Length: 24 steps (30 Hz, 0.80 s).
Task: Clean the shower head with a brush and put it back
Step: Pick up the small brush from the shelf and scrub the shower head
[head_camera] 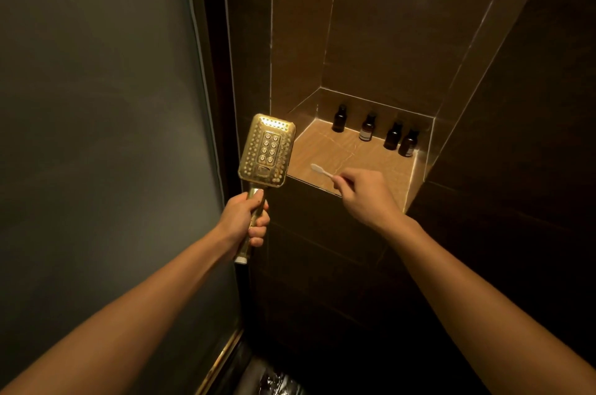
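Shower head [267,149]: one; brush [322,171]: one; bottles [339,118]: four; hands: two.

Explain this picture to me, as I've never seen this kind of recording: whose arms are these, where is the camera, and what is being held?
There is no machine here. A person wears one wide-angle camera on the head, looking forward and down, so both bare arms reach in from the bottom edge. The left hand grips the handle of a gold shower head, held upright with its nozzle face toward the camera; no hose shows at its lower end. The right hand pinches a small pale brush, whose bristle end is over the tiled ledge and apart from the shower head. Whether it touches the ledge I cannot tell. Four dark bottles stand at the back of the ledge. A grey panel fills the left side.
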### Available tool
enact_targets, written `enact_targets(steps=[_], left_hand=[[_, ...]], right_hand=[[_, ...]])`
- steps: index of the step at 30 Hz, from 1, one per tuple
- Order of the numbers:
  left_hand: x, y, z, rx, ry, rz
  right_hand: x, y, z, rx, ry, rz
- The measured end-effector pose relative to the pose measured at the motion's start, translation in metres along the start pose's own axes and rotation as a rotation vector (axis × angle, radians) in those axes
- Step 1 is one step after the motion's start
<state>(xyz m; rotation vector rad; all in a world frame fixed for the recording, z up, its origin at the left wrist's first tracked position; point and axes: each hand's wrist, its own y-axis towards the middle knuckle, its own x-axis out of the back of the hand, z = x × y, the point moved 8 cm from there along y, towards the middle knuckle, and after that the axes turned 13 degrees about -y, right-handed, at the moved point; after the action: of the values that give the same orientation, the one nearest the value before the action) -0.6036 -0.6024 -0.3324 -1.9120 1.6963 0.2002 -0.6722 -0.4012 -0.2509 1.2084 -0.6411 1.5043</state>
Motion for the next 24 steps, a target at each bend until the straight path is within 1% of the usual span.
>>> enact_targets(steps=[4,7,10,16,21,24], left_hand=[[-0.009,0.002,0.001,0.018,-0.017,0.013],[-0.014,0.002,0.005,0.041,-0.051,0.022],[-0.016,0.003,0.008,0.056,-0.085,0.023],[-0.016,0.0,0.009,0.05,-0.039,0.021],[-0.015,-0.003,0.01,0.046,-0.037,-0.002],[-0.015,-0.005,0.012,0.044,-0.03,-0.009]], right_hand=[[0.0,0.022,-0.005,0.028,-0.152,0.023],[0.0,0.036,-0.014,-0.011,-0.243,0.073],[-0.004,0.045,-0.021,-0.047,-0.257,0.12],[-0.029,0.055,-0.041,-0.129,-0.276,0.213],[-0.036,0.064,-0.046,-0.146,-0.353,0.29],[-0.038,0.069,-0.048,-0.148,-0.367,0.298]])
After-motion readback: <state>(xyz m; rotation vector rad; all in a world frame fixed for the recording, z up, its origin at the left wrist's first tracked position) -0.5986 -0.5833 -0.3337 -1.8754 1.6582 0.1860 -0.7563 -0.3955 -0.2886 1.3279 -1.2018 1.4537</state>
